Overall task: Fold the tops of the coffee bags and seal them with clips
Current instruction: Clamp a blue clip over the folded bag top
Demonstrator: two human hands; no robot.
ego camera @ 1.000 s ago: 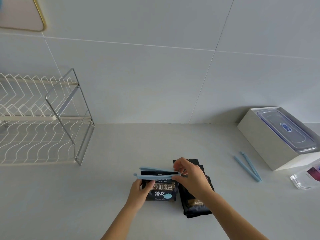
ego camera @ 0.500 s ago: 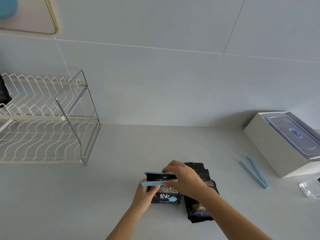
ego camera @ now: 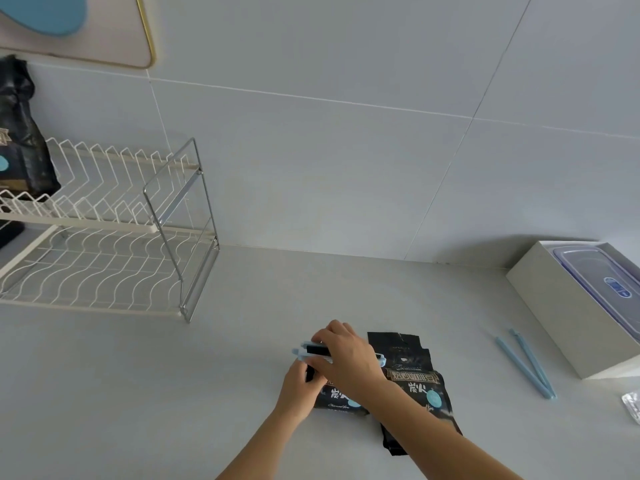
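A pale grey matte countertop (ego camera: 145,393) fills the lower half of the view and meets a wall of large light grey tiles (ego camera: 329,161). At ten o'clock a two-tier white wire dish rack with a chrome end frame (ego camera: 114,237) stands against the wall. Above it hangs a pink board with a gold rim (ego camera: 114,32).

Three black coffee bags show. One black foil coffee bag with white lettering (ego camera: 337,398) lies at six o'clock under both hands. A second black foil coffee bag with an unfolded top (ego camera: 412,375) lies flat just to its right, touching it. A third black bag (ego camera: 20,133) stands on the rack's upper tier at nine o'clock.

Two light blue plastic sealing clips show: one (ego camera: 306,353) across the folded top of the held bag, the other (ego camera: 526,363) lying open in a V at three o'clock, near a white cardboard box holding one clear lidded plastic container (ego camera: 568,313).

The right hand (ego camera: 346,358) lies over the clip, fingers pressed together along it, pushing down. The left hand (ego camera: 299,389) pinches the bag's left edge just below the clip between thumb and fingers.

Compared with a second ago, the clip's two arms, then clearly apart, are nearly together, and the right hand has moved left along it. The view has swung left, bringing the rack's bag into sight.
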